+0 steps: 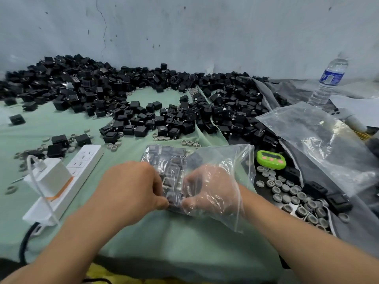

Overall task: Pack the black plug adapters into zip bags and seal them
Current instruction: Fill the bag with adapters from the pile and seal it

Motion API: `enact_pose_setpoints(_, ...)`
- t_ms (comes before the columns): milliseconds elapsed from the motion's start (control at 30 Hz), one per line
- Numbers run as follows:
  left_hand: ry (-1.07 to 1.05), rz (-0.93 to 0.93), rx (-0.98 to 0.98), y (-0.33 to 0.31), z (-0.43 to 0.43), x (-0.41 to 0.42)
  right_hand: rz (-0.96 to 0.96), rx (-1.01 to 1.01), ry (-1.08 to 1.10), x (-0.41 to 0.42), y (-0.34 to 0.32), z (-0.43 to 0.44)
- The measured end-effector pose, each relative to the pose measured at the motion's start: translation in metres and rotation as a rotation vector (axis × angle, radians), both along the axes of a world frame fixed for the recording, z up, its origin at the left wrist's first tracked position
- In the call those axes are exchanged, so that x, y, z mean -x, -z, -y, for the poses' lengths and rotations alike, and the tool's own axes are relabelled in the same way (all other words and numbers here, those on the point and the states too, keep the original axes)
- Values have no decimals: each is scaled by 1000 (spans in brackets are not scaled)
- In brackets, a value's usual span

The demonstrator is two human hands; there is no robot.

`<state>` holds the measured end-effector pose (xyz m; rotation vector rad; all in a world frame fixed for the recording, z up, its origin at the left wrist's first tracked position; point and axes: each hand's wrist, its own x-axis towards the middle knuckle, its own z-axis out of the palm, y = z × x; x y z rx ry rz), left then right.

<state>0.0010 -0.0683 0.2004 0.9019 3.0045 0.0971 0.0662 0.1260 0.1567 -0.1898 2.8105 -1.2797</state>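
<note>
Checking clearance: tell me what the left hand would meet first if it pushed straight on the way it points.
The left hand pinches the zip bag, so that comes first; beyond it, likely the right hand.

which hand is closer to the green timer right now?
Right. The right hand, pinching the zip bag, sits just left of the green timer, nearer the person; the left hand pinches the bag's other side, farther left.

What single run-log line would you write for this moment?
step: sealing | left hand: pinches zip bag | right hand: under clear plastic, pinches same bag | plug adapters: inside
</note>
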Motion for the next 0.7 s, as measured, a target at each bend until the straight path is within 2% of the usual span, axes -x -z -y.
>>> enact_pose_setpoints(67, 25, 56, 1, 3, -1, -3, 0, -29, 0, 2, 1, -1)
enact_pose_setpoints(267, 92, 43, -1, 7, -2, -5, -22, -39, 13, 1, 7, -1)
enact_pose_setpoints(433, 132, 89, -79, 9, -7, -7, 15, 107, 34, 3, 11, -4)
enact_pose_setpoints(500, 158, 169, -122, 8, -5, -5, 24, 186, 31, 2, 12, -4)
enact_pose_setpoints(600, 111, 383, -306, 2, 4, 9, 42, 257, 57, 3, 14, -2)
enact_pose_setpoints(667, 51, 374, -489, -1, 12, 22, 24, 234, 73, 4, 16, 0)
enact_pose_setpoints(700, 54, 331, -507, -2, 16, 28, -9, 164, 72, 5, 17, 2)
